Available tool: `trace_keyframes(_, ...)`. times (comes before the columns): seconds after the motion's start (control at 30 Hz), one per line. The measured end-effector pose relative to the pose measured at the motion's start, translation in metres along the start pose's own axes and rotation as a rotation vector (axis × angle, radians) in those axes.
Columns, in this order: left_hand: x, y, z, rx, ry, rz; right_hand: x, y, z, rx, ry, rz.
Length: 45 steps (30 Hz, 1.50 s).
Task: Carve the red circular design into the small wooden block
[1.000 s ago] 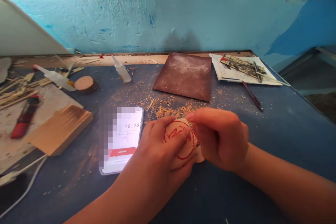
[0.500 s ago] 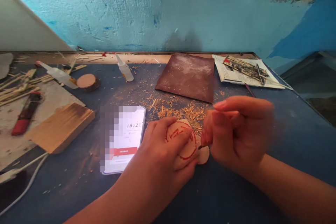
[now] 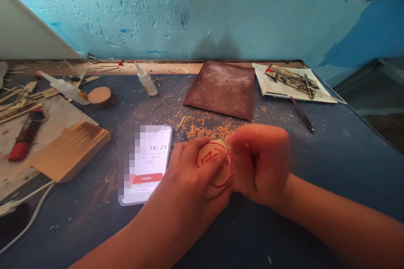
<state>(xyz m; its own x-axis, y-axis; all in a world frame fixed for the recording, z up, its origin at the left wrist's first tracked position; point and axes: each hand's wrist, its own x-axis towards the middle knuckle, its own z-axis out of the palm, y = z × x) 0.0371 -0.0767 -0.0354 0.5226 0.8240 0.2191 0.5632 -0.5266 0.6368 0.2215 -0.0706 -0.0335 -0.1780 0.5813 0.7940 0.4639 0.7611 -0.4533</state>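
Note:
My left hand (image 3: 195, 176) is closed around a pale wooden piece (image 3: 211, 156), pinning it near the middle of the table. A red circle with red marks inside is drawn on its upper face. My right hand (image 3: 260, 166) is curled into a fist at the piece's right edge, slightly blurred. Whatever its fingers hold is hidden behind them. Just beyond both hands lie wood shavings (image 3: 205, 128) on the dark blue table (image 3: 315, 168).
Left of my hands lies a lit phone (image 3: 151, 164), then a wooden block (image 3: 72, 147) and a red-and-black cutter (image 3: 27, 134). Two glue bottles (image 3: 147, 82) and a round wood slice (image 3: 100, 96) stand behind. Brown sandpaper (image 3: 221, 88), a pen (image 3: 302, 114) and paper with sticks (image 3: 274, 88) lie farther back.
My right hand has moved left against the wooden piece, covering the dark tip and the small pale round piece seen before. The pen behind it is now uncovered. My left hand keeps its hold.

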Motion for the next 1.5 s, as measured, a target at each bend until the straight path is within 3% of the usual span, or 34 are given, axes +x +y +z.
trace_keyframes(0.13,0.001,0.0,-0.002,0.012,-0.063,-0.004,-0.007,0.008,0.006,-0.075,-0.052,0.119)
trace_keyframes(0.33,-0.001,-0.002,-0.005,0.008,-0.051,-0.014,-0.002,0.019,-0.001,-0.096,-0.026,0.237)
trace_keyframes(0.73,-0.005,-0.005,-0.008,0.085,-0.093,-0.015,0.006,0.035,-0.01,-0.046,-0.111,0.338)
trace_keyframes(1.13,-0.014,-0.01,-0.004,0.228,-0.32,0.03,0.004,0.041,-0.011,-0.042,-0.091,0.365)
trace_keyframes(1.27,-0.011,-0.006,-0.003,0.27,-0.308,-0.024,0.004,0.04,-0.012,0.009,-0.047,0.388)
trace_keyframes(1.5,-0.007,-0.004,-0.006,0.348,-0.228,-0.151,0.013,0.031,-0.016,0.156,0.198,0.445)
